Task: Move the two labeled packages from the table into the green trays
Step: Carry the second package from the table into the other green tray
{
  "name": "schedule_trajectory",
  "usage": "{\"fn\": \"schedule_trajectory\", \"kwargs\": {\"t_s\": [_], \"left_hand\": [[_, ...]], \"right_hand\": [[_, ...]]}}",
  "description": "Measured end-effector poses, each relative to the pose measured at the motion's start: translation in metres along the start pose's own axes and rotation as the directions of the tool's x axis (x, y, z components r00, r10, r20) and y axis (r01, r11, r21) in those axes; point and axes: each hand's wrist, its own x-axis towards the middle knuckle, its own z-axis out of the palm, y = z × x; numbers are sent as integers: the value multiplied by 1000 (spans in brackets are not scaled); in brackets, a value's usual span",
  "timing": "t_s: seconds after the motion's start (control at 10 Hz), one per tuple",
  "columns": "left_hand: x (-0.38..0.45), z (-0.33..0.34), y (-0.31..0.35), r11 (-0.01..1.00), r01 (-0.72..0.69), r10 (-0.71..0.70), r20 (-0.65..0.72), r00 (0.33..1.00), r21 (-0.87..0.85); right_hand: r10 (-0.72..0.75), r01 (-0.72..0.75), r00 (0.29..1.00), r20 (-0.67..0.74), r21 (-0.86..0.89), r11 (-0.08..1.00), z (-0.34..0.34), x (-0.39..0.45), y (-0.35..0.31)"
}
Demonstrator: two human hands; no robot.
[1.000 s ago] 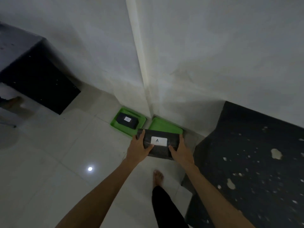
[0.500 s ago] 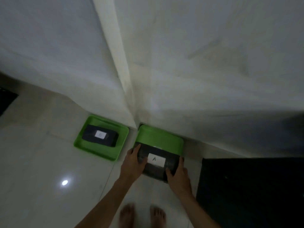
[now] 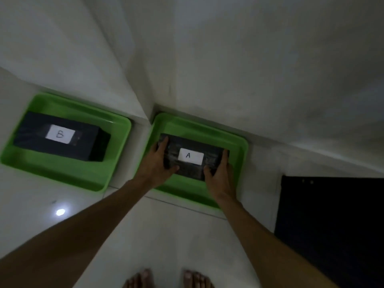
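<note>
Pale floor tiles [image 3: 145, 235] meet two white walls at a corner, and two green trays sit on the floor against those walls, one on each side of the corner. A dark mat or panel [image 3: 332, 225] lies at the right edge, and the person's bare feet show at the near edge of the view.

By the look of things the task is nearly finished. The left tray [image 3: 62, 175] already holds package B [image 3: 58, 136], a dark wrapped block with a white label, lying flat and untouched, a little toward the tray's far left. The right tray [image 3: 239, 146] has package A [image 3: 195, 156] inside its rim, its white label facing up.

Both hands are on package A. The left hand [image 3: 158, 161] wraps the package's left end, fingers over the far edge and thumb along the near side. The right hand [image 3: 220, 175] clasps the right end in the same way. Both are curled closed around the package rather than spread.

Whether package A is resting on the tray floor or held just above it cannot be told from this view. What seems to remain is only to let it settle and take the hands away; nothing is left on a tabletop in view.
</note>
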Motion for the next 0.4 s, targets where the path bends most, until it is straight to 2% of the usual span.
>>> {"fn": "schedule_trajectory", "kwargs": {"t_s": [0.2, 0.3, 0.4], "left_hand": [[12, 7, -8, 998, -35, 38, 68, 997, -44], [4, -8, -5, 997, 27, -34, 104, 994, 68], [-16, -45, 14, 997, 72, -74, 87, 993, 33]], "right_hand": [[23, -22, 999, 47, -15, 1000, 8, 7, 9], [63, -54, 995, 80, -102, 993, -8, -4, 2], [64, -58, 994, 84, -72, 996, -37, -35, -23]]}}
